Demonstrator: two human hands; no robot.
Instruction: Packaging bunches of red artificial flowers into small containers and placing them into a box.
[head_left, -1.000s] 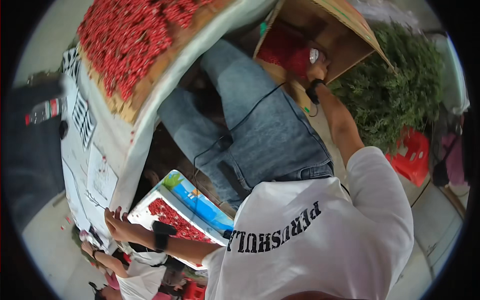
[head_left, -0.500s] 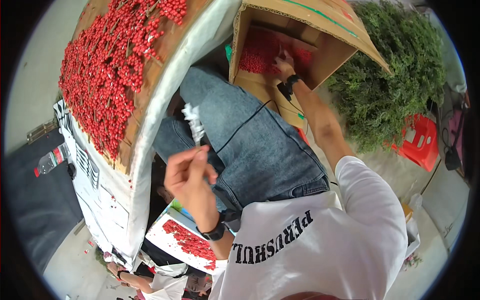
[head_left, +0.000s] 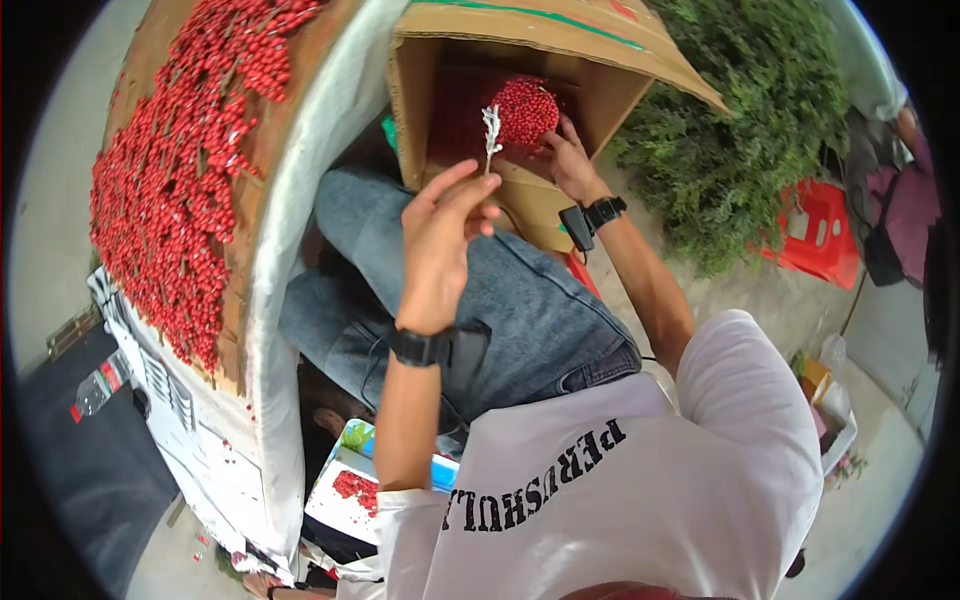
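My left hand (head_left: 440,230) pinches the stem of a small white frosted sprig (head_left: 491,130) between thumb and fingertips, holding it upright over my lap. A round ball of red berries (head_left: 525,112) is at the mouth of a cardboard box (head_left: 415,110), just behind the sprig. My right hand (head_left: 575,168) grips this ball at its right side, fingers partly hidden. From this view I cannot tell whether the sprig touches the ball. More red can be made out in the shade inside the box.
Red berry sprigs (head_left: 190,180) cover the wooden tabletop at left. A white tray (head_left: 335,505) with loose red berries stands low beside me. Green foliage (head_left: 735,120) and a red plastic stool (head_left: 820,240) are at right. A plastic bottle (head_left: 100,388) lies far left.
My left hand has moved up and right with the white sprig, toward the box. My right hand has brought the berry ball from deep in the box to its opening.
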